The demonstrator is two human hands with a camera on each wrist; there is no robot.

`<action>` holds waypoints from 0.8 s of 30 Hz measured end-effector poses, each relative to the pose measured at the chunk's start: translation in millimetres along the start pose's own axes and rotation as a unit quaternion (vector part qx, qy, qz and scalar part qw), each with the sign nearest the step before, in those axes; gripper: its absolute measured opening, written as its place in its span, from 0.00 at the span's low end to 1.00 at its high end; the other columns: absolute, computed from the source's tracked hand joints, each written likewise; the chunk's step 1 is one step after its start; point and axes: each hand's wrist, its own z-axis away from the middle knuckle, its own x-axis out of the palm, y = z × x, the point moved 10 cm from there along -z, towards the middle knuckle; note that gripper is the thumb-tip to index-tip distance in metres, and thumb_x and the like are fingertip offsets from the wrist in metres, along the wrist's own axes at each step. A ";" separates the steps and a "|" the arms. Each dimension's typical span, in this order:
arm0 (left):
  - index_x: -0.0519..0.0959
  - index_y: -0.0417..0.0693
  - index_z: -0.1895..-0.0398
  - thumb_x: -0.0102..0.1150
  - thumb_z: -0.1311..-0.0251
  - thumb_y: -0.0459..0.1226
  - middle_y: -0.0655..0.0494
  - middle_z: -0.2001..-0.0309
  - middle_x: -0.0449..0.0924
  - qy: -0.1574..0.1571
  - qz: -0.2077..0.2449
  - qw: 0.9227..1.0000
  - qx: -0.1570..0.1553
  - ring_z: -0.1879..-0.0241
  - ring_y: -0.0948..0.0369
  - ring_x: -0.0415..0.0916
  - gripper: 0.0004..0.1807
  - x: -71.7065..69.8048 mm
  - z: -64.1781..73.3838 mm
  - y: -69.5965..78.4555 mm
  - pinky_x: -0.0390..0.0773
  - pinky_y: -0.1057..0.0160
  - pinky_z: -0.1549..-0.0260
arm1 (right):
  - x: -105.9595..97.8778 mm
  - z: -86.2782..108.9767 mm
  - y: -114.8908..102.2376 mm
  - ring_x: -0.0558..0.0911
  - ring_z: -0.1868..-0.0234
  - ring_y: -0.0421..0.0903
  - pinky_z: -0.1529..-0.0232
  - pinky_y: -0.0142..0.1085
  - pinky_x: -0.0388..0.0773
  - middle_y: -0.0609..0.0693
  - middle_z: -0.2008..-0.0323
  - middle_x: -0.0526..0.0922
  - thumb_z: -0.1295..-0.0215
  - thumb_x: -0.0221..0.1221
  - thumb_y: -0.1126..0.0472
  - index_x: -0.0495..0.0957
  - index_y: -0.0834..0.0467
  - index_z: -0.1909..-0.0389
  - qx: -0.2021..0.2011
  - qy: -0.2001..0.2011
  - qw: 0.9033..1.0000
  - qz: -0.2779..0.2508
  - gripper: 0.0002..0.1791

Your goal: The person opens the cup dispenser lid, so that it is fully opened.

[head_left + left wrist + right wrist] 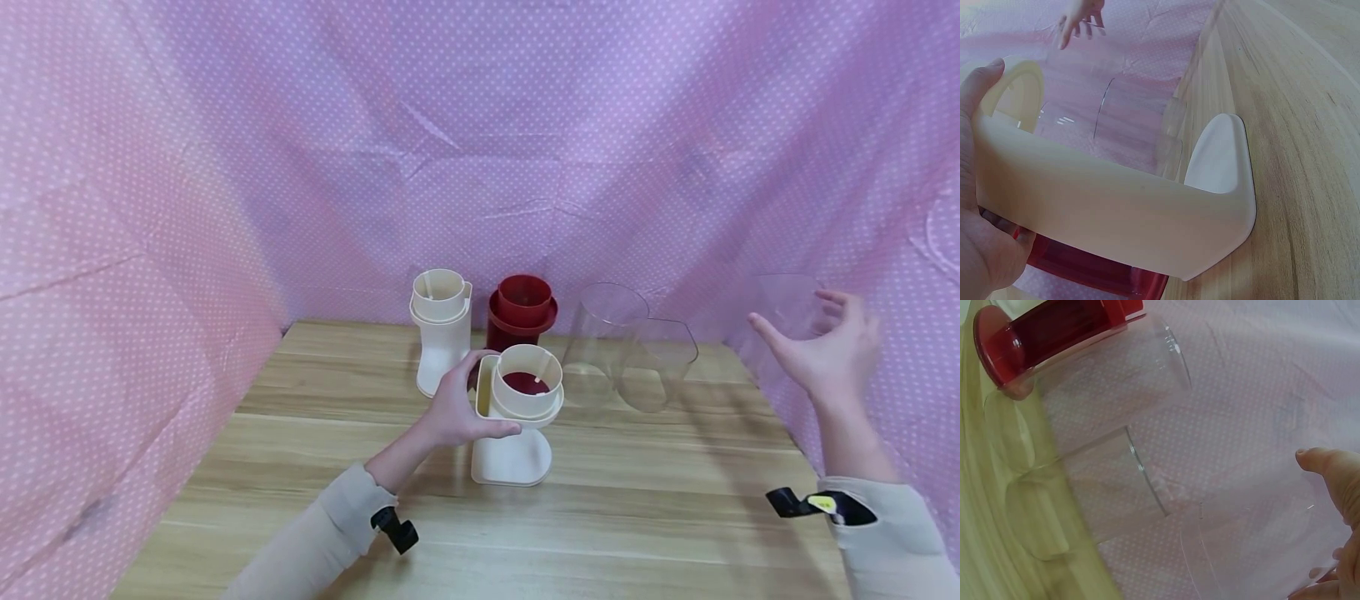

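My left hand [457,408] grips the upper side of a cream plastic stand [512,458], which has a round open collar and a flat rounded foot on the table. Fingers wrap behind its side housing while the thumb lies across the front. Off to the right, my right hand [840,342] holds a clear plastic cylinder [1254,544] up in the air, thumb and fingers spread around its wall. That cylinder is barely visible in the head view. Two more clear cylinders, a taller one [588,350] and a shorter one [652,367], stand between the hands.
Behind the held stand are a second cream stand [442,333] and a red stand [522,312], the latter partly hidden. A wood-grain table [637,517] carries everything. Pink dotted cloth [480,108] hangs around its back and sides.
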 end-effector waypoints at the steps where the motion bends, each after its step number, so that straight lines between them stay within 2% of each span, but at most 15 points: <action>1: 0.70 0.45 0.30 0.90 0.65 0.44 0.52 0.39 0.82 0.000 0.001 1.000 0.000 0.42 0.57 0.79 0.55 -0.2 0.1 0.4 0.83 0.55 0.41 | 2.6 -0.2 3.5 0.61 0.55 0.24 0.54 0.24 0.63 0.46 0.29 0.62 0.48 0.78 0.35 0.64 0.43 0.21 0.003 -0.003 1.000 0.004 0.55; 5: 0.70 0.45 0.30 0.90 0.66 0.44 0.52 0.39 0.82 0.001 0.001 1.000 -0.002 0.42 0.57 0.79 0.55 -0.9 0.2 0.9 0.83 0.57 0.41 | 12.9 -1.2 17.9 0.63 0.50 0.29 0.54 0.26 0.67 0.57 0.23 0.58 0.47 0.76 0.34 0.62 0.47 0.20 0.019 -0.016 1.000 0.013 0.57; 10: 0.71 0.46 0.30 0.90 0.66 0.44 0.52 0.40 0.82 0.003 -0.004 1.000 0.002 0.43 0.57 0.79 0.55 -0.5 -0.7 2.2 0.82 0.62 0.43 | 24.8 -2.1 33.5 0.64 0.48 0.31 0.48 0.28 0.69 0.57 0.23 0.57 0.47 0.76 0.34 0.63 0.49 0.21 0.028 -0.017 0.999 0.012 0.56; 15: 0.71 0.46 0.30 0.90 0.66 0.44 0.52 0.40 0.82 0.002 -0.006 1.000 0.002 0.44 0.58 0.79 0.55 0.0 -1.0 2.4 0.82 0.60 0.45 | 37.7 -0.8 49.3 0.69 0.37 0.47 0.43 0.36 0.72 0.58 0.23 0.56 0.47 0.76 0.32 0.61 0.49 0.20 0.045 -0.032 0.998 0.013 0.58; 20: 0.70 0.46 0.30 0.90 0.67 0.44 0.53 0.40 0.82 0.000 -0.007 1.000 -0.009 0.44 0.58 0.79 0.55 -0.3 -0.2 1.0 0.82 0.57 0.43 | 49.2 0.2 59.1 0.67 0.40 0.53 0.47 0.40 0.69 0.63 0.24 0.56 0.45 0.74 0.31 0.60 0.52 0.20 0.043 -0.036 0.998 0.023 0.58; 22: 0.70 0.46 0.30 0.90 0.67 0.44 0.53 0.40 0.82 0.001 -0.008 1.000 -0.011 0.43 0.58 0.79 0.55 -0.5 0.0 0.8 0.82 0.59 0.43 | 53.7 1.3 62.3 0.66 0.40 0.54 0.46 0.43 0.69 0.65 0.25 0.56 0.45 0.74 0.32 0.60 0.53 0.20 0.041 -0.035 0.998 0.022 0.57; 24: 0.70 0.46 0.30 0.90 0.66 0.44 0.53 0.40 0.82 0.001 -0.009 1.000 -0.010 0.43 0.58 0.79 0.55 -0.8 0.5 1.6 0.82 0.61 0.43 | 58.4 3.0 66.1 0.65 0.35 0.57 0.38 0.49 0.70 0.65 0.24 0.55 0.44 0.74 0.33 0.60 0.53 0.20 0.043 -0.036 0.998 0.016 0.57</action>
